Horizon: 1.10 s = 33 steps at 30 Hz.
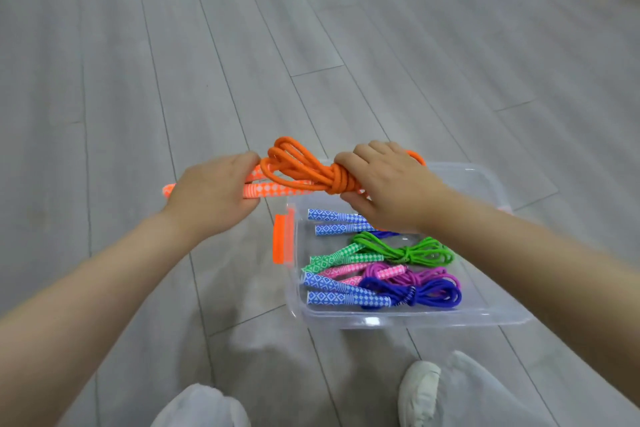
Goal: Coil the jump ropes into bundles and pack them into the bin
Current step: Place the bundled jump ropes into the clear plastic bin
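Held above the far edge of the clear bin [398, 317]: orange jump rope [304, 172], light and floppy, left hand [211, 196] gripping stiff handles, right hand [388, 184] clasping knotted coils — best hold.

Orange jump rope [304, 172]: coiled, knotted bundle, held above the far-left corner of the clear bin [398, 321]. Inside: green [405, 251], pink, blue bundles, handles pointing toward 9 o'clock; count unclear.
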{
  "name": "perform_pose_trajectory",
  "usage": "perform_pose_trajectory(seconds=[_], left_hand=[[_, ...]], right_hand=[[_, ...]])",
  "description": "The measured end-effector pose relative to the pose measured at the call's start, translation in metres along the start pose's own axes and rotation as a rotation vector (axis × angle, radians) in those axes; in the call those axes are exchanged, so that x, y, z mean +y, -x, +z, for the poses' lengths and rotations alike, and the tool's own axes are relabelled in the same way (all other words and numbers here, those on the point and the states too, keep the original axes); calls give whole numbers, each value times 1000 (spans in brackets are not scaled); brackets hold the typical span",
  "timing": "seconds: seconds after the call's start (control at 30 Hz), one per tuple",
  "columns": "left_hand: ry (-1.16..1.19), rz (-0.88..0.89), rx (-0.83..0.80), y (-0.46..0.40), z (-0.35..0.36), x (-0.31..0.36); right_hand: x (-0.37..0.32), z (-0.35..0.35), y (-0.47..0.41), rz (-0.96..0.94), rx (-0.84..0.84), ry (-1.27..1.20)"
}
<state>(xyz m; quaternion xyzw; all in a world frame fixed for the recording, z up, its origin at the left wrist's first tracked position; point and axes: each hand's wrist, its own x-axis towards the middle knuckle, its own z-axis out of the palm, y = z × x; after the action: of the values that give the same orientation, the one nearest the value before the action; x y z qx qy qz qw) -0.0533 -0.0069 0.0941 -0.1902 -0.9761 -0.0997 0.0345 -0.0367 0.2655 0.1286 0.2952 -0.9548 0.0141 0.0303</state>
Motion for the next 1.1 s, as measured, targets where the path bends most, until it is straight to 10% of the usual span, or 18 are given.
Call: perform_pose_trajectory(seconds=[0.43, 1.1], left_hand=[[-120, 401, -371, -20, 51, 122], [-199, 115, -639, -24, 185, 138]], right_hand=[[88, 57, 102, 158, -370, -13], [99, 162, 114, 324, -561, 134]])
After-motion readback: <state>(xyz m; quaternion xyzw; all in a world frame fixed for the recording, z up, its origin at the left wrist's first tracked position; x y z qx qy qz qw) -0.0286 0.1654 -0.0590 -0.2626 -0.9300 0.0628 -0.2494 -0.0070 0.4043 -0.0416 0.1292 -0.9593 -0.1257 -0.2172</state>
